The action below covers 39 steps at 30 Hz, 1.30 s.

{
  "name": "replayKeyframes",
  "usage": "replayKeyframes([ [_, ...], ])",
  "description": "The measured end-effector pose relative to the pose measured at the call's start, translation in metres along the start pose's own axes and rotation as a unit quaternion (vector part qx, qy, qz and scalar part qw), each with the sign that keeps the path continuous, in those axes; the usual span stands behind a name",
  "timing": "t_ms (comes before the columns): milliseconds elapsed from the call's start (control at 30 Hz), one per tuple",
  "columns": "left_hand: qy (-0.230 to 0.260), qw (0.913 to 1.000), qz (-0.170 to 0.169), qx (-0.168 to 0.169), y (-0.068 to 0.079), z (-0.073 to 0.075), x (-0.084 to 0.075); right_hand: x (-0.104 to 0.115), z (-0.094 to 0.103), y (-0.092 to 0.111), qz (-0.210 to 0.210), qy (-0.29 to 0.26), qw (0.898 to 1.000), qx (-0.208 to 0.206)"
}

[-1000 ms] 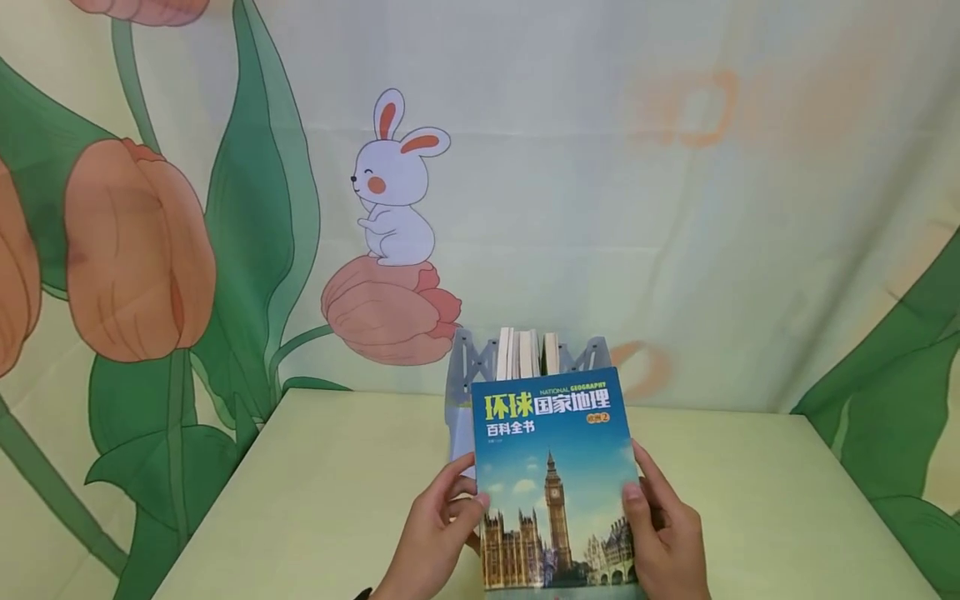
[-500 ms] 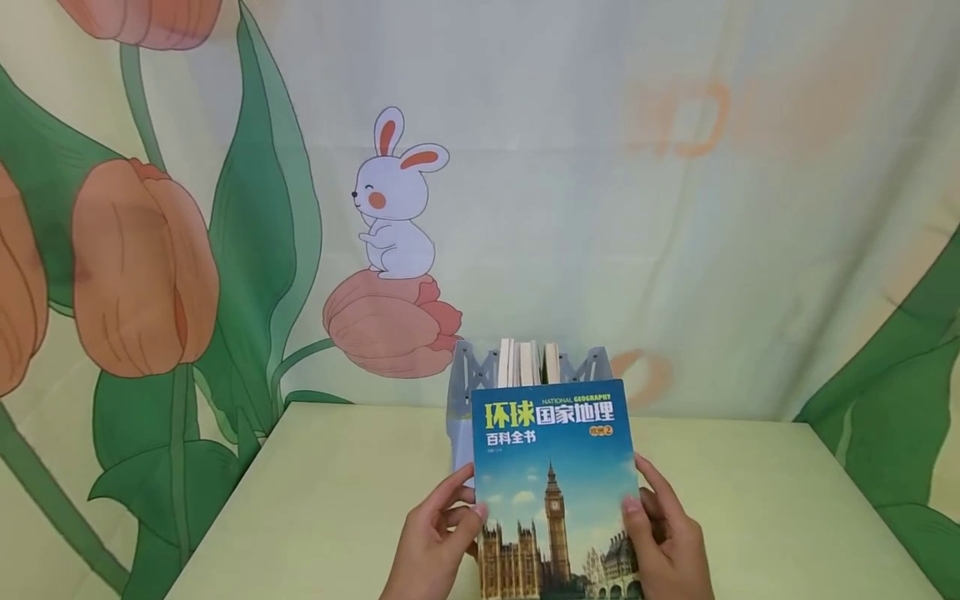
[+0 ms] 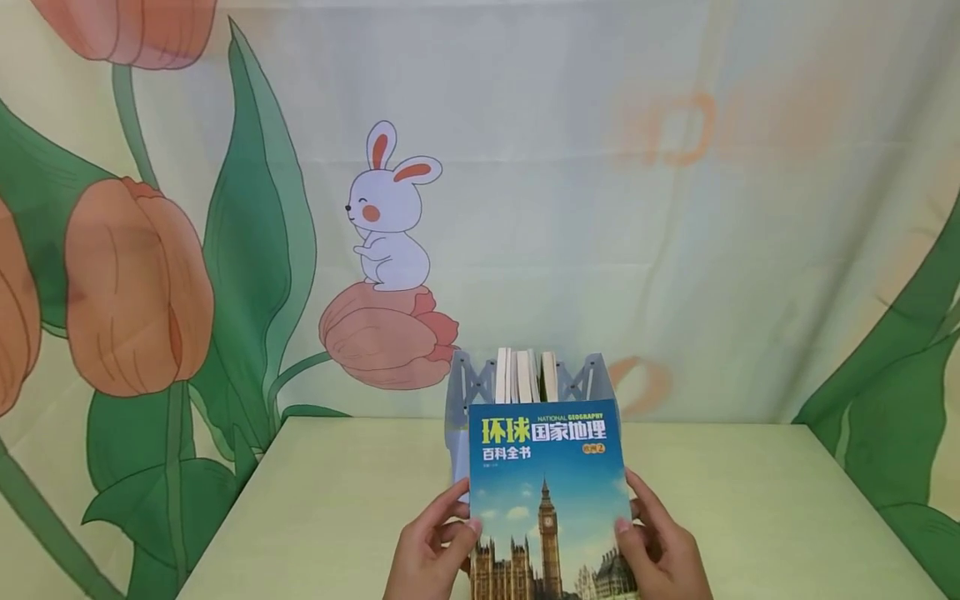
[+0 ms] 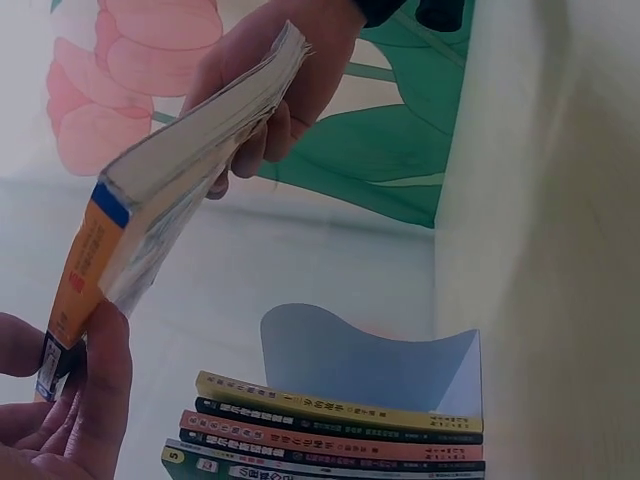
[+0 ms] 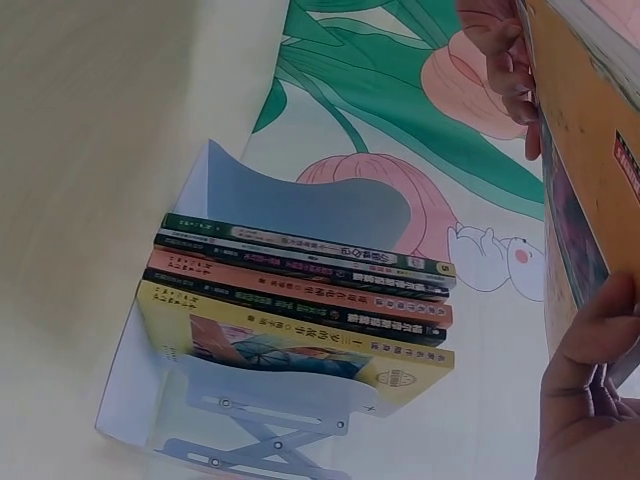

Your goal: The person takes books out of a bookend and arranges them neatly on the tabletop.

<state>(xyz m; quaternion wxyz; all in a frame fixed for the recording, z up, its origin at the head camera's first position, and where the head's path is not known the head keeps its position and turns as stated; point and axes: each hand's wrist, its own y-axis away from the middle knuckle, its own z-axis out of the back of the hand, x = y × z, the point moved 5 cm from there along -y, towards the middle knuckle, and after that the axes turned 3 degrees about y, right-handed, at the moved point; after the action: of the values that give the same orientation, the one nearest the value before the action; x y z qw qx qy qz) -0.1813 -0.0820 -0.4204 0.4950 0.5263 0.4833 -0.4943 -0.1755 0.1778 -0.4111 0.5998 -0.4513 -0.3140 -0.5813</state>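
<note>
A thick book [image 3: 551, 500] is held up in front of me by both hands, its blue cover showing a clock tower and Chinese title. My left hand [image 3: 433, 546] grips its left edge, thumb on the front cover and fingers behind. On the opposite edge, my right hand [image 3: 667, 550] holds it in the same manner. The left wrist view shows the orange spine of the book [image 4: 80, 260] and its page block. Behind it in the head view stands a grey-blue expandable book rack [image 3: 459, 408], partly hidden by the cover. Several upright books [image 5: 300, 310] fill its middle.
The rack rests at the back of a pale green tabletop [image 3: 322, 517], close to a printed curtain [image 3: 540, 208] with tulips and a rabbit. Crossed metal struts [image 5: 280, 440] show at one end of the rack in the right wrist view.
The head view has tipped up a little, so the curtain, rack and book sit lower in it. The book's top edge has turned from slanted to nearly level; both hands keep their hold.
</note>
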Motion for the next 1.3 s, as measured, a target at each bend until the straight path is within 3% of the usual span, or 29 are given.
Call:
replayKeyframes([
  [167, -0.004, 0.9999, 0.011, 0.002, 0.001, 0.002, 0.004, -0.004, -0.002, 0.0, -0.01, -0.001, 1.0, 0.012],
  [533, 0.0, 0.9996, 0.025, 0.015, 0.0, 0.002, 0.019, -0.021, -0.008, 0.0, -0.107, -0.006, 0.993, 0.051],
  [767, 0.007, 0.9994, 0.025, 0.021, -0.007, 0.007, 0.017, -0.028, -0.013, -0.01, -0.141, -0.019, 0.988, 0.057],
  [1133, -0.001, 0.9993, 0.038, -0.001, -0.003, 0.006, 0.017, -0.025, -0.009, -0.006, -0.098, 0.005, 0.993, 0.07],
  [1300, -0.004, 0.9994, 0.033, -0.013, -0.002, 0.011, 0.019, -0.023, -0.013, -0.004, -0.054, 0.002, 0.996, 0.069],
])
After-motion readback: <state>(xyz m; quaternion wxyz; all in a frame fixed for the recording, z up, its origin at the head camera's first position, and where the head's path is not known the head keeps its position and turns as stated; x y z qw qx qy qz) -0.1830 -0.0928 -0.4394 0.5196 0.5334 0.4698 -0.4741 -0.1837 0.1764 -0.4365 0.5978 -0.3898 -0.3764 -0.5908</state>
